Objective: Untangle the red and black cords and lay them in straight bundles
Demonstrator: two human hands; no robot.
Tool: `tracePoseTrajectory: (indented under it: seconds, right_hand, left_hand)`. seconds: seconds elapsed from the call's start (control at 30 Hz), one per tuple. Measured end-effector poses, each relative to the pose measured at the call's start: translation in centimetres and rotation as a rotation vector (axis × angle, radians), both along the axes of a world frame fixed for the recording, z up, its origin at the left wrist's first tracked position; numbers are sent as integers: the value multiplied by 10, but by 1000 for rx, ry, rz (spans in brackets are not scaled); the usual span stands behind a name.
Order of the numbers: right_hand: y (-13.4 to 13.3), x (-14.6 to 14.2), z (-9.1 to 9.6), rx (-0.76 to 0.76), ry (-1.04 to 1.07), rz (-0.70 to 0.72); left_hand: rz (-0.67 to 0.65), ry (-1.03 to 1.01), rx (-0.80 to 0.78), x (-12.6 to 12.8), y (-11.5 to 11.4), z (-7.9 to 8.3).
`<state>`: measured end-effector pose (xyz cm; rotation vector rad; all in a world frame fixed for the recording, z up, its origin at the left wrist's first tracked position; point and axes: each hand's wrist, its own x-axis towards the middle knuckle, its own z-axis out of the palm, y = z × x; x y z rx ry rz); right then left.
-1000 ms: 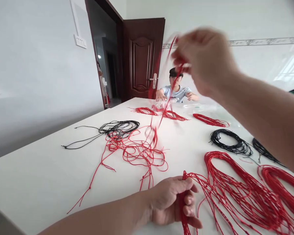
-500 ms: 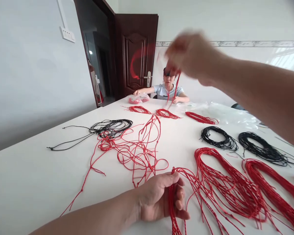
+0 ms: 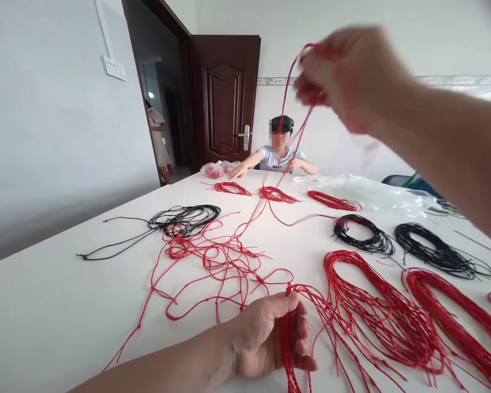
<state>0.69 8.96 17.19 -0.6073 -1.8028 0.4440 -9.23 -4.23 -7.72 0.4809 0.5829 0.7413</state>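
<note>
Thin red cord [image 3: 289, 103] hangs from the right hand [image 3: 352, 76], high up over the white surface [image 3: 53, 311]. That hand is blurry, but its fingers look pinched on the cord, so its grip is nearly shut and holds this one line. From that grip, the cord drops a long way down into a messy pile of red cords [image 3: 225, 262] on the surface.

The left hand [image 3: 265, 335] is low, close to the surface. Its grip is curled almost shut around the top of a big bunch of long red cords [image 3: 376, 311]. The bunch spreads out to the right of that grip, and the messy pile lies just past it.

A loop of black cord [image 3: 184, 217] sits beyond the messy pile. A small black coil [image 3: 362, 234] and a longer black coil [image 3: 433, 251] lie past the big bunch. Three small red bundles [image 3: 276, 194] sit in a row far ahead of both grips, near a clear plastic sheet [image 3: 364, 194].

Across the surface, a person in a pale T-shirt [image 3: 278, 158] reaches toward red-filled plastic bags [image 3: 213, 170]. Another person [image 3: 157, 136] stands beside a dark brown door [image 3: 223, 98].
</note>
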Motion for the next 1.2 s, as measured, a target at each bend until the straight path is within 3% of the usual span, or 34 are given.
tracePoseTrajectory:
  seconds: [0.1, 0.17, 0.23, 0.33, 0.4, 0.47, 0.6, 0.63, 0.67, 0.77, 0.8, 0.87, 0.93, 1.0, 1.1, 1.2]
  right_hand:
    - [-1, 12, 8, -7, 211, 30]
    - [-5, 19, 8, -100, 228, 40]
    - [-13, 27, 4, -65, 256, 48]
    - [-27, 38, -10, 43, 179, 34]
    - [-36, 45, -22, 29, 39, 32]
    - [-41, 50, -32, -21, -30, 34]
    - [-44, 61, -46, -98, -9, 56]
    - [-45, 64, -48, -109, 10, 75]
    - [-46, 68, -50, -113, 36, 93]
    - [-54, 81, -58, -94, 138, 132]
    - [-57, 85, -61, -86, 173, 145]
    - [-64, 92, -68, -83, 234, 178]
    - [-70, 96, -76, -100, 279, 211]
    - [-73, 98, -83, -116, 314, 230]
    - [-74, 100, -92, -134, 356, 232]
    - [-71, 102, -95, -169, 354, 218]
  left_hand:
    - [9, 12, 11, 0, 0, -1]
    - [9, 20, -7, 0, 1, -2]
    - [15, 17, -17, 0, 2, -2]
    - [19, 14, 13, 0, 3, 0]
    - [-13, 19, 38, -2, 1, 4]
    - [-159, 16, 132, -6, -3, 10]
    - [-613, 113, 356, -26, -9, 29]
    - [-603, 79, 385, -34, -10, 35]
    - [-512, 14, 419, -42, -9, 42]
    - [-110, -97, 524, -69, -6, 69]
    - [26, -76, 541, -75, -4, 79]
    - [425, 53, 595, -80, 2, 98]
    - [644, 247, 650, -72, 11, 109]
    - [573, 514, 722, -52, 23, 109]
    - [287, 917, 825, -16, 35, 94]
    - [76, 971, 804, 10, 35, 74]
